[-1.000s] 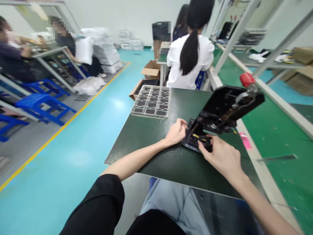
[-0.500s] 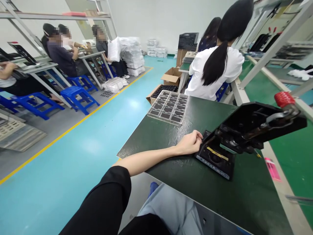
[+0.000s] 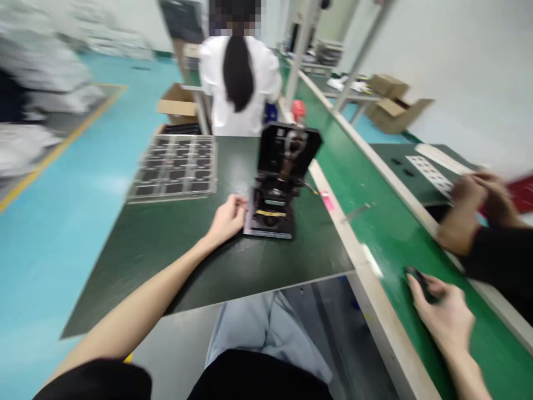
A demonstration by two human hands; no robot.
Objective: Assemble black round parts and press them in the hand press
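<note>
My left hand (image 3: 227, 220) rests on the dark green table (image 3: 175, 244), its curled fingers against the left side of a black press fixture (image 3: 277, 186) whose lid stands open, a red knob (image 3: 298, 109) behind it. My right hand (image 3: 442, 316) is out on the green conveyor belt (image 3: 387, 233), its fingers closed over a small black part (image 3: 420, 280). The picture is smeared by motion.
A clear tray of several black parts (image 3: 175, 166) lies at the table's far left. A person in a white top (image 3: 239, 83) sits ahead with their back to me. Across the belt a co-worker's hands (image 3: 478, 194) rest near a white strip (image 3: 431, 172). Cardboard boxes (image 3: 389, 100) stand far right.
The view has swung right. My right hand, which left the fixture a second ago, is now down on the belt over a small black part. My left hand stays by the fixture.
</note>
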